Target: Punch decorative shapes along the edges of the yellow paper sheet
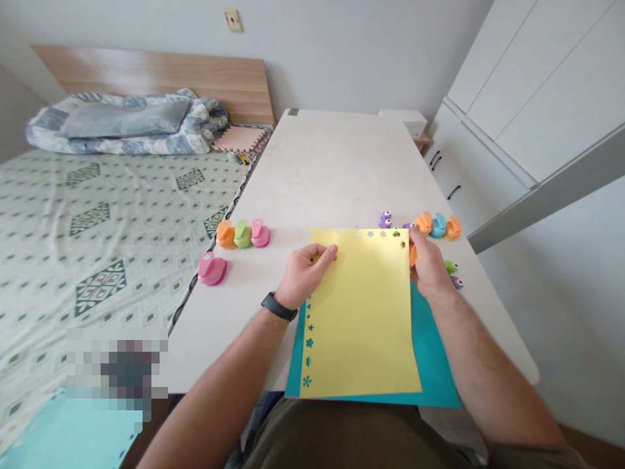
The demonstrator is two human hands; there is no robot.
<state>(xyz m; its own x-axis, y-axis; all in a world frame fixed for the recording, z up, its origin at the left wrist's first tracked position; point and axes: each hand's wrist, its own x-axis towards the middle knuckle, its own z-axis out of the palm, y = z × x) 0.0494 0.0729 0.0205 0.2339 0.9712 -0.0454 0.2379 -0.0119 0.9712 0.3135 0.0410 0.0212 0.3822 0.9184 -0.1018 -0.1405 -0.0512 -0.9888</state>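
A yellow sheet of paper is raised in front of me, with small shapes cut out along its top and left edges. My left hand pinches its left side, thumb on top. At the upper right edge, my right hand is closed around an orange craft punch, mostly hidden by hand and paper. A crown-shaped hole shows just above that punch. Beneath the yellow paper lies a teal sheet, at the table's front edge.
On the table, orange, green and pink punches stand at left, near another pink punch. Orange and blue punches stand right, with purple ones behind the paper. A bed adjoins the left; a pixelated patch covers something lower left.
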